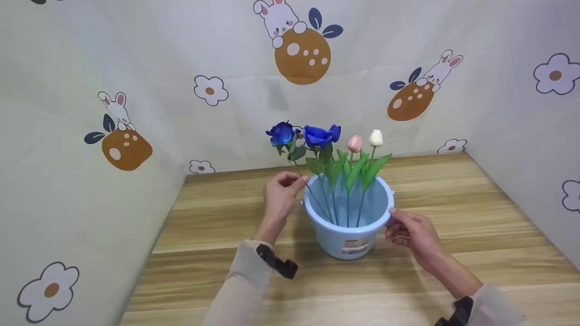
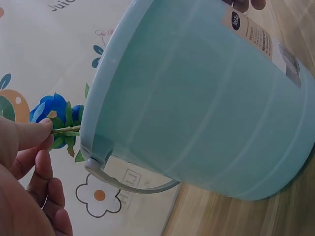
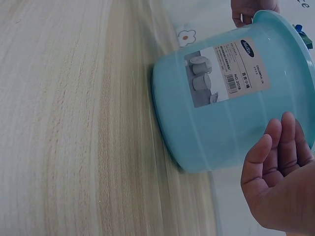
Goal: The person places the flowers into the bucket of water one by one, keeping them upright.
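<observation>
A light blue bucket (image 1: 346, 242) stands on the wooden table, with several artificial flowers leaning inside it. My left hand (image 1: 281, 194) pinches the thin stem of a blue rose (image 1: 282, 133) between thumb and fingertips, just outside the left rim; the stem's lower end reaches into the bucket. Next to it are more blue roses (image 1: 317, 136), a pink tulip (image 1: 355, 143) and a white tulip (image 1: 375, 137). At the bucket's right side, my right hand (image 1: 414, 233) holds the rim with its thumb, the other fingers curled loosely outside the wall.
The wooden table (image 1: 217, 226) meets patterned cloth walls (image 1: 235, 127) at the back and both sides. A printed label (image 3: 226, 71) is on the bucket's outer wall. The bucket's handle (image 2: 133, 187) hangs at its left side. Each wrist wears a black strap (image 1: 276, 261).
</observation>
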`<state>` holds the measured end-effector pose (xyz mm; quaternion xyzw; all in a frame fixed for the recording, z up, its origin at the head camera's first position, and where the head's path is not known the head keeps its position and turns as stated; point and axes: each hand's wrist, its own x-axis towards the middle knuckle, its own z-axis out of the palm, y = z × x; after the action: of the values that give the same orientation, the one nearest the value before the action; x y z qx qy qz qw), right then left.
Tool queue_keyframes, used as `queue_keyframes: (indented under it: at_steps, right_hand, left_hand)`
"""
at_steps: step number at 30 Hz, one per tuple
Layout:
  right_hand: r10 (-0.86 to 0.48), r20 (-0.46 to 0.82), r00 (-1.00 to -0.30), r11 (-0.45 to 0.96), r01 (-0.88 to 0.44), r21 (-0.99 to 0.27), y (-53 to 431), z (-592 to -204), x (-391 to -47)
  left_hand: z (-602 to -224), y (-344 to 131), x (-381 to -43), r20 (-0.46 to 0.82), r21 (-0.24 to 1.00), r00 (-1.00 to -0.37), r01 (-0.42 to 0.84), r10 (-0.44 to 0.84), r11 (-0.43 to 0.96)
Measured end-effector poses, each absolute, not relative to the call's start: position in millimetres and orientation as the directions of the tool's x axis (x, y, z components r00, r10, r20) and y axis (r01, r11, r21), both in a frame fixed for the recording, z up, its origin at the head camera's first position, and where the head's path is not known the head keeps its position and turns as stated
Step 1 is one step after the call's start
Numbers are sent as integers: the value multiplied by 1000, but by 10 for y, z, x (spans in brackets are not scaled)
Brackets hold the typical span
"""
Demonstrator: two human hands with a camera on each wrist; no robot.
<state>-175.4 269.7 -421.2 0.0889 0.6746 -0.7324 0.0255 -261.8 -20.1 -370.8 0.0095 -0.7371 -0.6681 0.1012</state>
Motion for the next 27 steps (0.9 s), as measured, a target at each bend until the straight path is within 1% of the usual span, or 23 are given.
queue_keyframes:
  at_steps: [18,27]
  right_hand:
    - [75,-166,-983,-98,158,-983,2697,-4211,-1748]
    - [72,-162,-984,-90,155,-984,2701,-4210,-1749]
  left_hand:
    - [-3744,-170,-2602,103,983,-984,78,-148,168]
    - [-3786,-129,-2591,121,978,-982,93,-142,185]
